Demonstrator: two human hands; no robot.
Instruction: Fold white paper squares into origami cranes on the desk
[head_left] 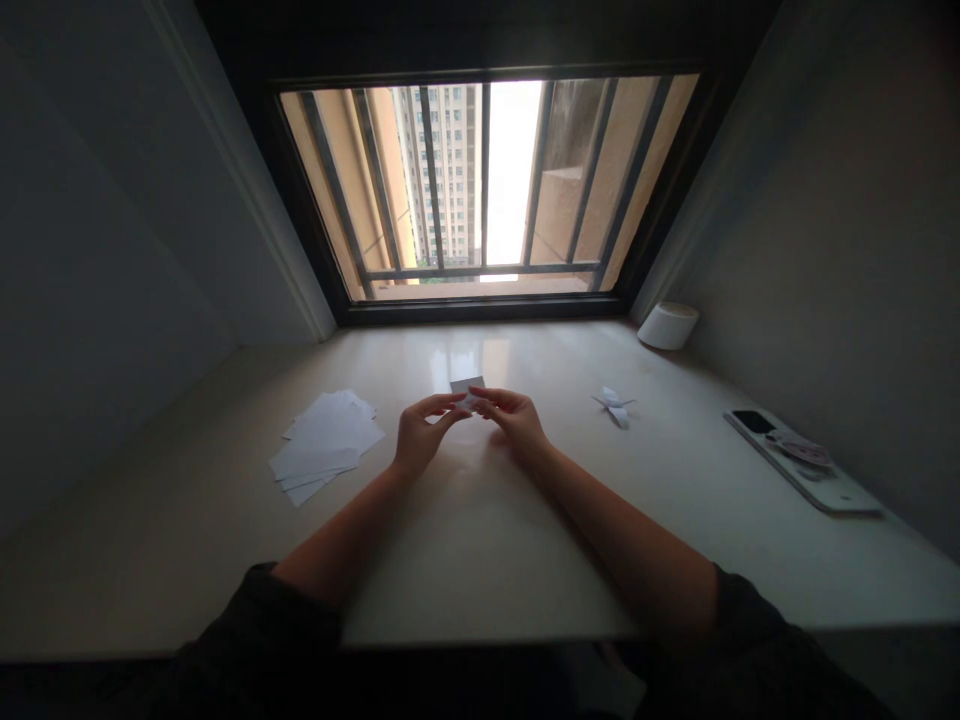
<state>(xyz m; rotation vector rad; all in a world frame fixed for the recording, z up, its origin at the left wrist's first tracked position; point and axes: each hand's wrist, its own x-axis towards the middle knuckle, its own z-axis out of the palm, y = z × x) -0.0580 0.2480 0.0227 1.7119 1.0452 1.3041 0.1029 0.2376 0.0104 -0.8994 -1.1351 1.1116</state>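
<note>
A small folded piece of paper (468,384) is held up over the white sill, in front of the window. Pinching its left side are the thumb and forefinger of my left hand (421,430). My right hand (517,420) grips the right side the same way, and the fingertips of both hands nearly meet. My fingers cover the paper's lower part, so its exact folds cannot be made out. To the right of my hands lies a folded paper crane (616,408) with thin points spread out.
A loose stack of white paper sheets (326,440) lies left of my hands. At the far right rests a phone (802,462) in a pale case. A white roll-shaped object (667,327) stands in the back right corner, near the barred window (487,190).
</note>
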